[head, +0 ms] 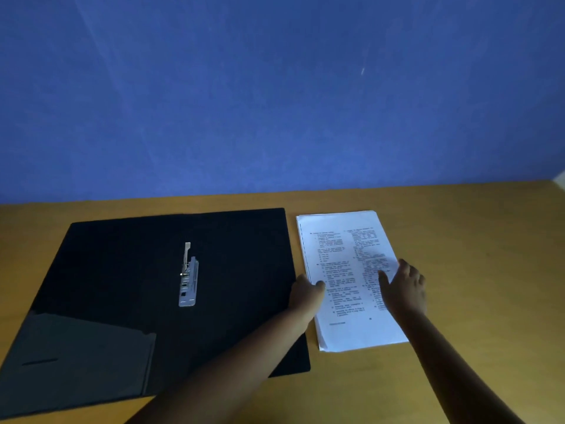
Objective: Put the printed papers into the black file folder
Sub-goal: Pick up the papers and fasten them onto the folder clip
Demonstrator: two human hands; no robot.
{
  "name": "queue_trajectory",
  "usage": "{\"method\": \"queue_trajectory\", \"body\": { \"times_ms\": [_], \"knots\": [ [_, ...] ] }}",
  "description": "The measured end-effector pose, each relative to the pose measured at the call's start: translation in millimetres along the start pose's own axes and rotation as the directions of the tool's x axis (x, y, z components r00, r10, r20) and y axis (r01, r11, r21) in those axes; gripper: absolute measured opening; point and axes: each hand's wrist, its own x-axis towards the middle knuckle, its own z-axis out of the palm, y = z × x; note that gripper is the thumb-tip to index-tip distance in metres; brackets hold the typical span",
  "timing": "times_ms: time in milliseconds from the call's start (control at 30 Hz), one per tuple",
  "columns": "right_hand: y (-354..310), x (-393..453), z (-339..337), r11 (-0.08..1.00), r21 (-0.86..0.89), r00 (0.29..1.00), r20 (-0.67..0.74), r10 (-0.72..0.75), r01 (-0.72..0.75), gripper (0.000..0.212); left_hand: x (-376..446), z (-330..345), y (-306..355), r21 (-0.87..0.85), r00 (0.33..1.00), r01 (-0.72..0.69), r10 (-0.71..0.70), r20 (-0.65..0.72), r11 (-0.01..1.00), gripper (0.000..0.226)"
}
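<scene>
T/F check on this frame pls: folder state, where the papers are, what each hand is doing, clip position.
1. The black folder lies open on the table. True.
2. The printed papers are already inside the folder. False: they lie on the table just to the right of it.
3. Both hands touch the papers. True: the left hand is at the stack's left edge, the right hand rests on its right side.
4. The metal clip sits on the papers. False: it is fixed near the middle of the open folder.
5. The papers are held up in the air. False: the stack lies flat on the table.
</scene>
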Motion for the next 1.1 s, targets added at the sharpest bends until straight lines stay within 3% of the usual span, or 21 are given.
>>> {"method": "queue_trajectory", "body": {
  "times_ms": [133, 300, 400, 500, 733, 900, 1000, 1100],
  "knots": [
    [12.7, 12.7, -2.5, 0.994, 0.051, 0.994, 0.053, 0.092, -0.095, 0.062, 1.2, 2.4, 6.4, -0.133, 0.997, 0.071, -0.066, 0.041, 0.989, 0.031],
    [13.7, 27.3, -4.4, 0.982, 0.105, 0.986, 0.076, 0.147, -0.155, 0.058, 8.2, 1.0, 11.5, -0.166, 0.988, 0.136, -0.122, 0.094, 0.977, 0.033],
    [11.4, 39.2, -6.0, 0.975, 0.077, 0.973, 0.124, 0.197, -0.207, 0.06, 9.1, -1.3, 13.1, -0.203, 0.986, 0.146, -0.127, 0.105, 0.968, 0.02],
    [8.6, 48.5, -6.7, 0.965, 0.047, 0.954, 0.169, 0.248, -0.259, 0.067, 6.1, -3.6, 13.9, -0.23, 0.987, 0.148, -0.131, 0.088, 0.962, 0.027],
    [2.3, 54.9, -4.3, 0.97, -0.059, 0.949, 0.198, 0.244, -0.237, 0.078, 9.1, -3.8, 11.9, -0.237, 0.987, 0.154, -0.137, 0.087, 0.959, 0.016],
    [1.5, 62.6, -3.6, 0.965, -0.02, 0.932, 0.257, 0.256, -0.26, 0.079, 9.1, -2.7, 10.1, -0.242, 0.988, 0.144, -0.124, 0.097, 0.96, 0.012],
    [6.0, 68.2, -5.8, 0.954, 0.044, 0.918, 0.288, 0.274, -0.298, 0.073, 9.5, -2.1, 11.0, -0.25, 0.987, 0.154, -0.135, 0.092, 0.956, 0.011],
    [7.4, 70.6, -8.3, 0.948, 0.163, 0.932, 0.29, 0.218, -0.272, 0.049, 11.6, -1.2, 10.1, -0.261, 0.986, 0.163, -0.148, 0.079, 0.952, 0.011]
  ]
}}
